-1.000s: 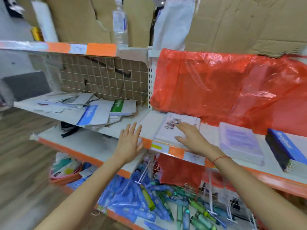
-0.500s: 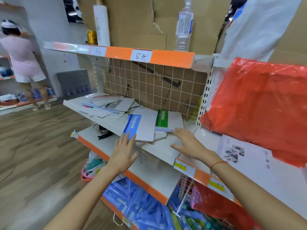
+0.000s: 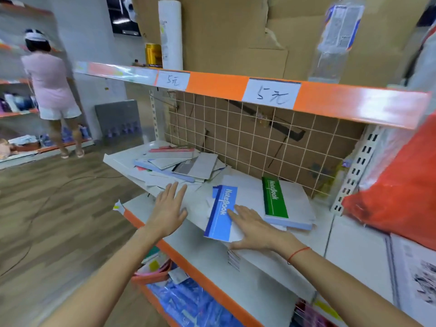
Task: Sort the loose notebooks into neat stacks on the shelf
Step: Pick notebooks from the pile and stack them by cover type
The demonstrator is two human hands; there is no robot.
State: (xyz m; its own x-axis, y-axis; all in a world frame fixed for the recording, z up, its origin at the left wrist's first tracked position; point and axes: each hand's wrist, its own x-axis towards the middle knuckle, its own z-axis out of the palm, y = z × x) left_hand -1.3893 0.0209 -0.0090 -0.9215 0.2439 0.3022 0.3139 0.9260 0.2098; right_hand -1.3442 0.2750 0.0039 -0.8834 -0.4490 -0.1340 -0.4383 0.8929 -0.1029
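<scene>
Shelf (image 3: 271, 274) now nearer; my right hand (image 3: 253, 228), flat open, has reached the blue notebook (image 3: 220, 214), lengthwise front-to-back; left hand (image 3: 169, 208) open, empty.

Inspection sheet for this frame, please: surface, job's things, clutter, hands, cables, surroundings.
Surface: white shelf with orange edge, partly bare.
Job's things: blue-banded notebook and green-banded notebook lying flat; loose notebook pile unsorted at the far end.
Clutter: red plastic sheet beside the notebooks.
Hands: left hand open, flat near the pile; right hand open, resting on the blue-banded notebook.
Cables: thin cable across the wooden floor.
Surroundings: another person at a far shelf; cardboard on the upper shelf.
</scene>
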